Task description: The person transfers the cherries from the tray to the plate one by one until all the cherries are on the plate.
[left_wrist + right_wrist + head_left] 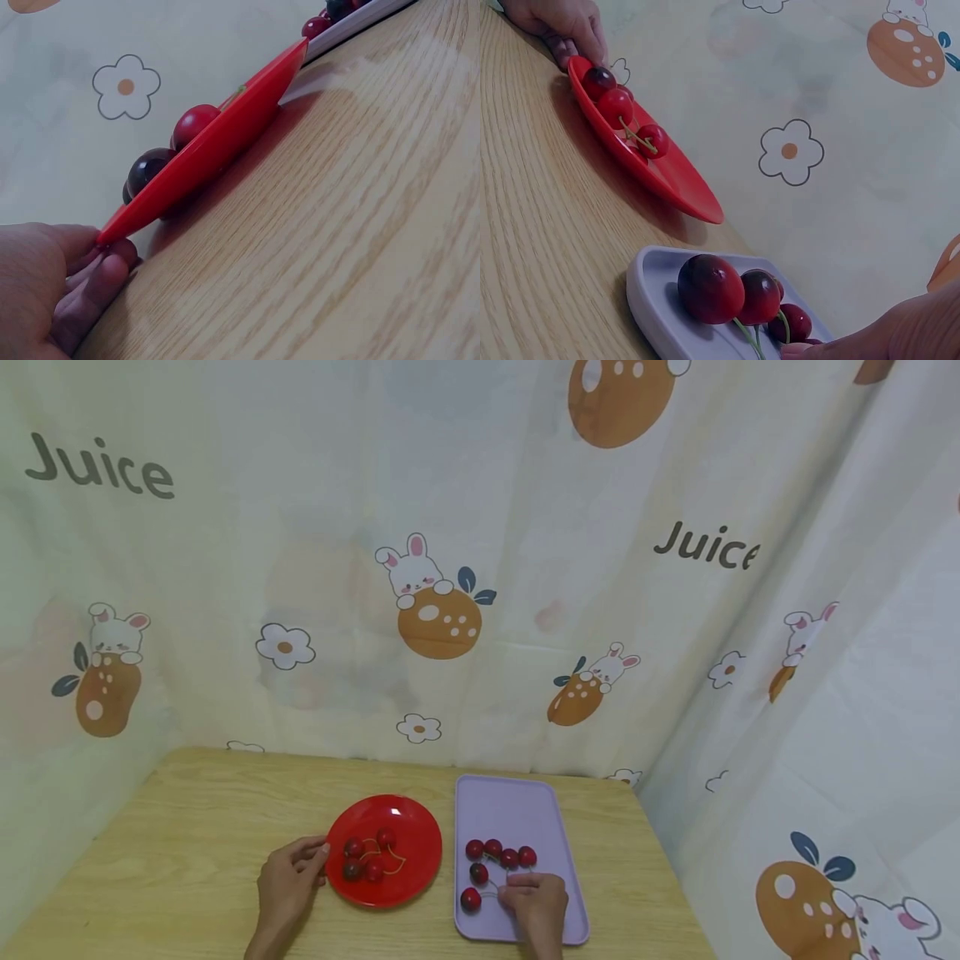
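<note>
At its left rim, the red plate point(416, 872) is pinched by my left hand point(288, 877), thumb over the edge and fingers beneath it. Several dark red cherries point(196, 124) with green stems lie on the plate's left half. My right hand point(538, 906) is over the lower part of a lilac tray point(510, 806), thumb and fingers pinching the stems of cherries lying there. Two cherries, one a dark-topped cherry point(711, 289), sit left of those fingertips, and a row of several cherries point(492, 849) lies just beyond them.
Both dishes stand side by side on a light wood-grain table point(202, 827), the plate left of the tray with a narrow strip of wood between. Behind the table and along its sides hangs a pale curtain point(337, 568) printed with rabbits, fruit and flowers.
</note>
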### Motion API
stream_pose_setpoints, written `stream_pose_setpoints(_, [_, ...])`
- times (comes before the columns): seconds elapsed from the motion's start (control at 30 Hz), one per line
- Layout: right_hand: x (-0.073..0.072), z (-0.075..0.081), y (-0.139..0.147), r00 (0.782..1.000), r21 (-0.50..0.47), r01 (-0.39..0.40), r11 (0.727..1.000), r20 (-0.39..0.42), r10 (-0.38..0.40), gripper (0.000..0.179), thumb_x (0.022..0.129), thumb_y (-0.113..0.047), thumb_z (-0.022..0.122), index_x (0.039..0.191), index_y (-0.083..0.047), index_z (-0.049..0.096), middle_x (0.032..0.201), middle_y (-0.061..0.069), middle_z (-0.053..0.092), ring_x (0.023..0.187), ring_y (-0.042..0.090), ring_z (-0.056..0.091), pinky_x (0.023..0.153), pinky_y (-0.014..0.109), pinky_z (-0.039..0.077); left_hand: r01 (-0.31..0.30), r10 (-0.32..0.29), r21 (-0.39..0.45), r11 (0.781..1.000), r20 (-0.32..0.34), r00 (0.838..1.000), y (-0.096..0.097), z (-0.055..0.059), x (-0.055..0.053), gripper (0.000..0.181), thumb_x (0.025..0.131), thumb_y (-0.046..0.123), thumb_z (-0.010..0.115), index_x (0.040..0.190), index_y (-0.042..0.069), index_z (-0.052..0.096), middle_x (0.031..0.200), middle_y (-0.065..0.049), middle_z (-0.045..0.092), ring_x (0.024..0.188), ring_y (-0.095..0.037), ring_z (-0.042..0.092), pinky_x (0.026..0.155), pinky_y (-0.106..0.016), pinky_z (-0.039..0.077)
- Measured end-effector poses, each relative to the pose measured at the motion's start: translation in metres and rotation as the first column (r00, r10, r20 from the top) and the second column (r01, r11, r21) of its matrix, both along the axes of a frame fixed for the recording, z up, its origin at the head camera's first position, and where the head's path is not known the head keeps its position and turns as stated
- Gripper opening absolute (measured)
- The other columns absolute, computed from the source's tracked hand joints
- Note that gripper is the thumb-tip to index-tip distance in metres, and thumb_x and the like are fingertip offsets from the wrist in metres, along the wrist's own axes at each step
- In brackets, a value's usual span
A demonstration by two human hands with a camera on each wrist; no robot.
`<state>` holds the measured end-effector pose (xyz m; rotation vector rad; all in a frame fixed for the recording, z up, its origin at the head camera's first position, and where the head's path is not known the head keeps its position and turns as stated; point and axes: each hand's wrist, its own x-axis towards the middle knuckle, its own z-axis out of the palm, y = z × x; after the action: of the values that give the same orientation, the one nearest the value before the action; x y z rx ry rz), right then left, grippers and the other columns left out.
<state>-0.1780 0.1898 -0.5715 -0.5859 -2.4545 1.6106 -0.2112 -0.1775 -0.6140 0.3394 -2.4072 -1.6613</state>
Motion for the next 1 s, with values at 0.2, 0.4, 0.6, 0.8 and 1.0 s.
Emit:
stream_pose_setpoints(0.2, [-0.002,0.001,-0.005,1.000,-0.026,0.027,0.999,-0.013,-0.028,0.025,0.072,0.009,0.089,0.096,0.008,0.080,0.085,0.019,0.082,0.080,0.021,0.081,0.076,0.029,0.061,-0.006,0.006,0.000,1.000,-0.006,1.000,-0.001,0.000,-0.001,0.028,0.106,0.015,0.071,0.129,-0.001,0.076,0.117,-0.025,0.080,0.067,-0.013,0.073,0.058,-0.022,0.059])
stream_pose_setpoints(0.4, [-0.001,0.000,-0.009,0.998,-0.058,0.014,0.998,-0.052,-0.017,0.027,0.072,0.011,0.089,0.096,0.010,0.079,0.080,0.019,0.082,0.079,0.024,0.081,0.075,0.023,0.059,-0.010,0.010,0.002,1.000,-0.011,1.000,0.000,0.001,-0.001,0.028,0.106,0.015,0.071,0.128,0.000,0.076,0.116,-0.024,0.081,0.065,-0.011,0.073,0.059,-0.022,0.061])
stream_pose_setpoints(0.6, [-0.001,0.000,-0.012,0.999,-0.044,0.017,0.999,-0.046,-0.019,0.026,0.072,0.012,0.089,0.096,0.009,0.078,0.080,0.019,0.082,0.078,0.024,0.082,0.080,0.029,0.062,-0.012,0.012,-0.002,1.000,-0.009,1.000,0.000,0.002,0.000,0.028,0.106,0.015,0.071,0.129,-0.001,0.076,0.116,-0.025,0.080,0.065,-0.012,0.073,0.058,-0.021,0.060])
stream_pose_setpoints(0.8, [0.001,0.003,-0.016,0.999,-0.028,0.025,0.999,-0.037,-0.026,0.025,0.073,0.011,0.089,0.095,0.008,0.078,0.080,0.018,0.082,0.078,0.023,0.081,0.077,0.027,0.058,-0.015,0.015,-0.008,1.000,-0.004,1.000,0.000,0.002,0.001,0.028,0.106,0.014,0.070,0.129,-0.002,0.075,0.117,-0.026,0.080,0.067,-0.012,0.073,0.058,-0.021,0.060])
stream_pose_setpoints(1.0, [0.002,0.001,-0.016,0.999,0.014,0.029,0.999,-0.028,-0.029,0.024,0.072,0.010,0.088,0.093,0.005,0.078,0.077,0.015,0.081,0.074,0.018,0.077,0.081,0.033,0.056,-0.012,0.012,0.007,1.000,-0.009,1.000,0.001,0.000,0.001,0.027,0.106,0.014,0.071,0.128,-0.001,0.076,0.115,-0.024,0.081,0.065,-0.012,0.073,0.058,-0.022,0.061])
